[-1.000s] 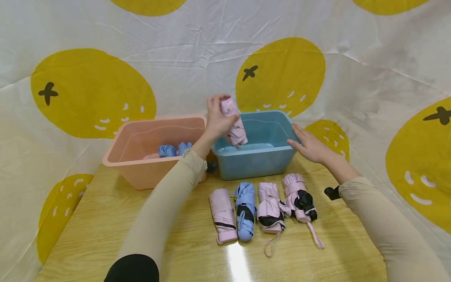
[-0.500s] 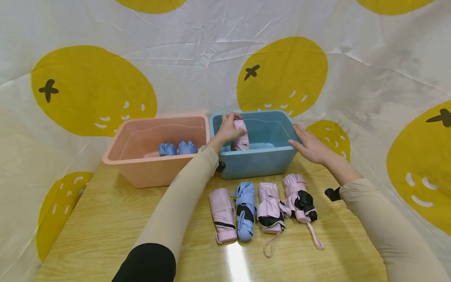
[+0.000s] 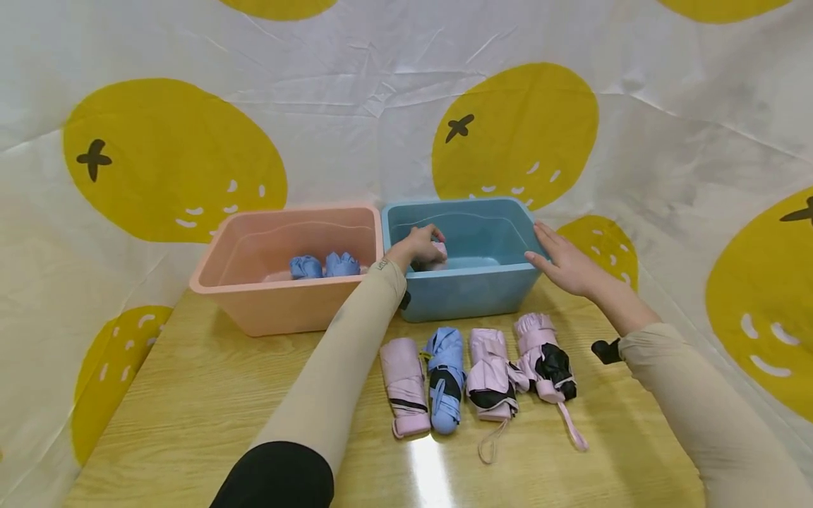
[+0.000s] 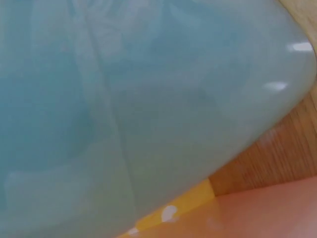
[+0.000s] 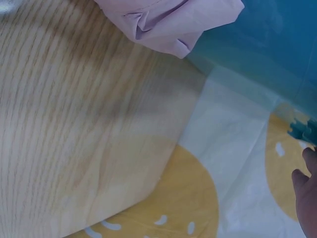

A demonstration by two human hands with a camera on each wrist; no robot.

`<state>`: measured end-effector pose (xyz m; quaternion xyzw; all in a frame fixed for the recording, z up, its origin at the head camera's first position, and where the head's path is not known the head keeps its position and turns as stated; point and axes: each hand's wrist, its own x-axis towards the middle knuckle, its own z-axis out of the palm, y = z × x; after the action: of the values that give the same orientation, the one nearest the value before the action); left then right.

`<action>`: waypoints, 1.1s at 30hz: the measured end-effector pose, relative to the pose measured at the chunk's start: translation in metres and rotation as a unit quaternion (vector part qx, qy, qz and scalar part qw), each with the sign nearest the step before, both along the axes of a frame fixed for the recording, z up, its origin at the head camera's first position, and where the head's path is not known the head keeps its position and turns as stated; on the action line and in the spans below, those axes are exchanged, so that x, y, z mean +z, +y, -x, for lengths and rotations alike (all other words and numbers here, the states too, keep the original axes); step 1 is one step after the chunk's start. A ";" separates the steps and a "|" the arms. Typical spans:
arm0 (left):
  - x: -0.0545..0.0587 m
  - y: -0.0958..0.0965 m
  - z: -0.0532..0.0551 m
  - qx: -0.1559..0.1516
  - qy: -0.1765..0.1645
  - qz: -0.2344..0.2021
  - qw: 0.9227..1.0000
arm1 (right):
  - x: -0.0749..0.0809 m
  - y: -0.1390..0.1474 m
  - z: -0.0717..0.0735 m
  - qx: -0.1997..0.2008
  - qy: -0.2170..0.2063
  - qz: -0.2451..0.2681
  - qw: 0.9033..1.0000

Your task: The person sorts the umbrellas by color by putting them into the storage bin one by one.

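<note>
My left hand (image 3: 417, 247) reaches down inside the left part of the blue bin (image 3: 470, 293) and holds a pink folded umbrella (image 3: 438, 262), its lower part hidden behind the front wall. The bin's wall (image 4: 163, 109) fills the left wrist view. With fingers extended, my right hand (image 3: 567, 262) rests against the bin's right end; its fingertips show at the right wrist view's edge. In front of the bin lie a pink umbrella (image 3: 405, 384), a blue umbrella (image 3: 446, 381) and two more pink umbrellas, one with a wrist strap (image 3: 574, 429).
A peach bin (image 3: 279, 307) stands directly left of the blue one, with two blue umbrellas (image 3: 341, 264) inside. Both stand on a wooden table (image 3: 209, 416). Close behind hangs a white cloth (image 3: 356, 141) printed with yellow fruit.
My left hand has carried the pink umbrella from above the blue bin's left end down into it. My right hand has stayed at the bin's right end.
</note>
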<state>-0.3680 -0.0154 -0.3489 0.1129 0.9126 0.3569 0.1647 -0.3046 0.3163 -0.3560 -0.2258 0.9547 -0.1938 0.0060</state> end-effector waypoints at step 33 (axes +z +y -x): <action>0.000 0.000 -0.004 -0.049 0.015 0.023 0.998 | -0.001 0.001 -0.003 0.001 -0.001 0.000 1.000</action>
<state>-0.3644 -0.0152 -0.3493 0.1586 0.9161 0.3261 0.1710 -0.3020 0.3171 -0.3566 -0.2263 0.9545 -0.1942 0.0068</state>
